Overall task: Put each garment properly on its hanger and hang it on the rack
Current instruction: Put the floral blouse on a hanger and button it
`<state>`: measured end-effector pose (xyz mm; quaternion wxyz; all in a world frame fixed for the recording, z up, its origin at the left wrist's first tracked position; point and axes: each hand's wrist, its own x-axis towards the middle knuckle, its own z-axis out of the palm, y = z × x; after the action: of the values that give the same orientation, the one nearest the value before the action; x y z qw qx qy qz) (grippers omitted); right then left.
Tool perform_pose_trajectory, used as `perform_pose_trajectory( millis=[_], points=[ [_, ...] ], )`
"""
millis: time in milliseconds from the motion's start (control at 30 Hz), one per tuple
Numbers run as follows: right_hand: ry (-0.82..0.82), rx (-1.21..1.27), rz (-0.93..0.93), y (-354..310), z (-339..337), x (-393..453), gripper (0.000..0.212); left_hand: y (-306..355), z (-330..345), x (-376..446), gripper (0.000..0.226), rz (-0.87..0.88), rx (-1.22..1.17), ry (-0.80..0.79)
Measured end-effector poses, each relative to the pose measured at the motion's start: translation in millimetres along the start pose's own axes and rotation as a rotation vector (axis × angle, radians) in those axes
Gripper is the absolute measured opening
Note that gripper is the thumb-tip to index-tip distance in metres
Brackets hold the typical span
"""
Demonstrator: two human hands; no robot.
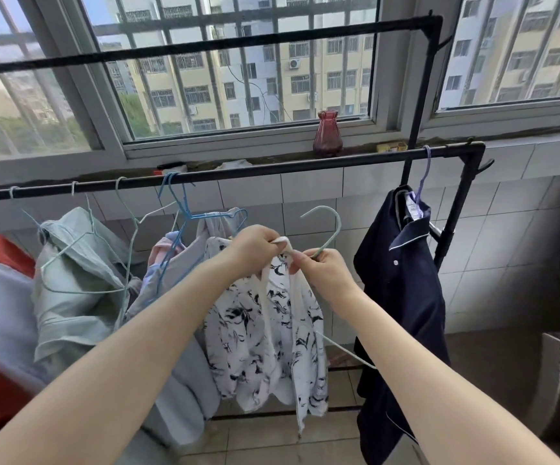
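White black-print blouse (265,333): soft, light, floppy. Left hand (255,248) pinches collar; right hand (322,270) grips wire hanger (325,229) neck & placket; best hold w/ shoulders.

Black metal rack's lower rail (271,171) runs left to right before the tiled wall. Navy piped pyjama shirt (402,297) hangs at its right end. White black-patterned shirt (265,337), on pale green wire hanger (330,229), is held centre, before the rail. Mint green garment (77,270) hangs left. Red glass vase (327,134) on windowsill behind.
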<state>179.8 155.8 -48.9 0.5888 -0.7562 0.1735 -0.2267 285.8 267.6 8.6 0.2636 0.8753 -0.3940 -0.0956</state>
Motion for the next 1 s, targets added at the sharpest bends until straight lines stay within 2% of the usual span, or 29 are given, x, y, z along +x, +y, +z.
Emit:
perform_pose_trajectory(
  millis=[33,133,167,233,300,400,467,500,533,600,667,700,733,833,900,1000],
  points=[
    [0.022,0.015,-0.015,3,-2,1,0.037,-1,-1,1,0.031,0.015,0.052,0.001],
    [0.006,0.070,-0.023,8,-6,-2,0.035,-5,-4,3,0.028,0.170,0.449,0.052],
    [-0.012,0.097,-0.023,10,-7,-2,0.035,-6,-4,3,0.024,0.222,0.480,0.056],
    [-0.040,0.151,-0.026,10,-8,-4,0.035,-8,-2,6,0.025,0.249,0.397,0.014],
    [-0.048,0.154,-0.041,11,-12,-1,0.034,-11,4,8,0.032,0.199,0.182,0.001],
    [-0.049,-0.137,-0.069,9,-22,3,0.020,-16,10,9,0.022,0.179,0.029,0.061],
    [-0.064,-0.332,-0.060,11,-32,5,0.026,-23,11,9,0.026,0.153,-0.035,0.105],
    [-0.106,-0.340,-0.035,13,-38,5,0.027,-28,10,9,0.026,0.139,-0.068,0.109],
    [-0.186,-0.274,0.019,13,-42,2,0.029,-31,9,9,0.026,0.133,-0.090,0.097],
    [-0.368,-0.030,0.169,13,-45,-5,0.056,-35,7,9,0.033,0.102,-0.099,0.034],
    [-0.425,0.183,0.276,18,-44,-8,0.075,-34,5,8,0.067,0.082,-0.082,-0.011],
    [-0.413,0.215,0.300,23,-42,-7,0.073,-34,5,7,0.079,0.072,-0.072,-0.019],
    [-0.401,0.197,0.313,27,-39,-7,0.064,-35,5,7,0.079,0.076,-0.070,-0.014],
    [-0.510,-0.061,0.303,36,-31,-9,0.026,-36,8,4,0.064,0.103,-0.076,-0.019],
    [-0.636,-0.146,0.299,34,-26,-12,0.021,-35,9,4,0.066,0.126,-0.106,-0.016],
    [-0.713,-0.131,0.299,32,-15,-14,0.017,-34,8,4,0.068,0.144,-0.119,-0.015]
  ],
)
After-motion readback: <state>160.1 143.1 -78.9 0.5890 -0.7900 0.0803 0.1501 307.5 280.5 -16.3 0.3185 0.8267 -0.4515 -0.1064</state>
